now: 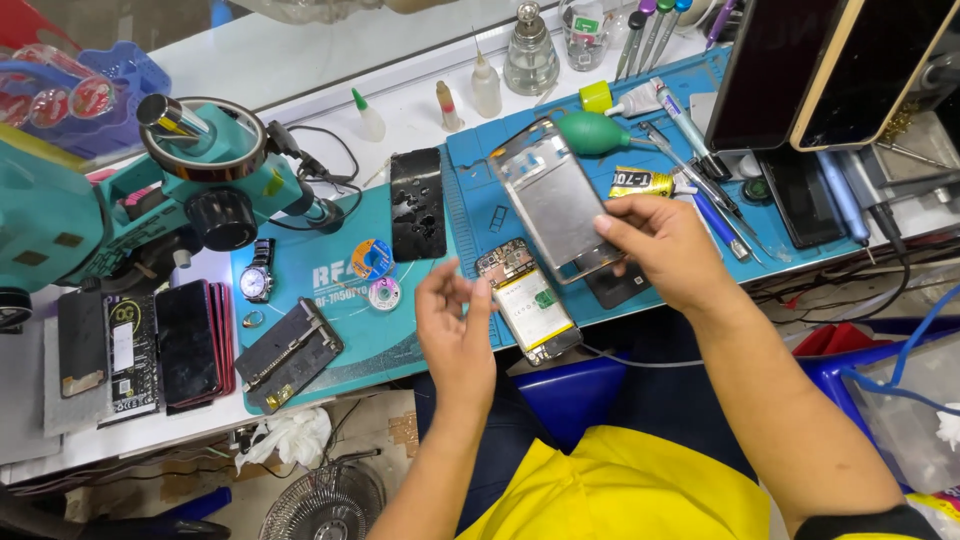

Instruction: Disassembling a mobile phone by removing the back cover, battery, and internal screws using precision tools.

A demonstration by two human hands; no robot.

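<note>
My right hand grips a silver phone frame by its near end and holds it tilted above the blue work mat. Just in front of it lies an opened phone with its battery and circuit board showing, near the mat's front edge. My left hand hovers beside that phone with thumb and fingers pinched together; I cannot make out anything between them. A cracked black screen panel lies flat to the left of the frame.
A teal microscope stands at the left. A wristwatch, solder wick rolls, a metal jig and stacked phones lie near it. Bottles, a green air blower, tools and two propped phones fill the back right.
</note>
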